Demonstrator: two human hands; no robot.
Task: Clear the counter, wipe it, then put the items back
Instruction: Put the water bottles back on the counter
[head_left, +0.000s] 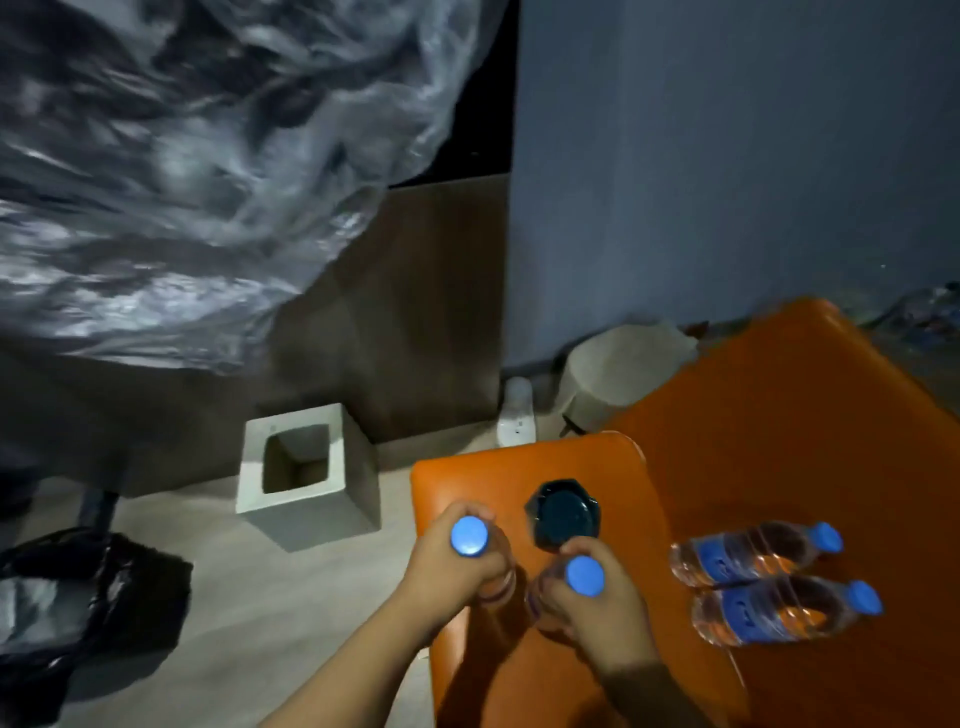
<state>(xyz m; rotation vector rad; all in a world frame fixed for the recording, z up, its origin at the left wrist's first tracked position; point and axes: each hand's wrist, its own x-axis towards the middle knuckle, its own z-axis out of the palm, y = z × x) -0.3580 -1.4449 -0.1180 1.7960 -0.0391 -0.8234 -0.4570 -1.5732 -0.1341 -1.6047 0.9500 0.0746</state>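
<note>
Our left hand (441, 569) curls round an upright bottle (469, 536) and our right hand (597, 610) round a second bottle (584, 575), both low over the orange seat (779, 441). Beyond them, the ashtray (563, 512) and two lying bottles (748, 553) rest on it. We judge clearing is nearly done; wiping and returning the items remain.

The near seat (467, 478) stands on the floor (260, 597), with the larger seat (779, 415) to its right, reaching further back. Over the near seat's front, the left hand (441, 566) grips the first upright bottle (470, 538) and the right hand (597, 608) grips the second upright bottle (584, 574) just beside it. A dish (563, 514) sits just behind them. On the larger seat, the rear lying bottle (748, 556) touches the front lying bottle (779, 610). A hollow block (358, 467) stands on the floor left of the seats, and a small bottle (517, 415) stands behind the near seat.
</note>
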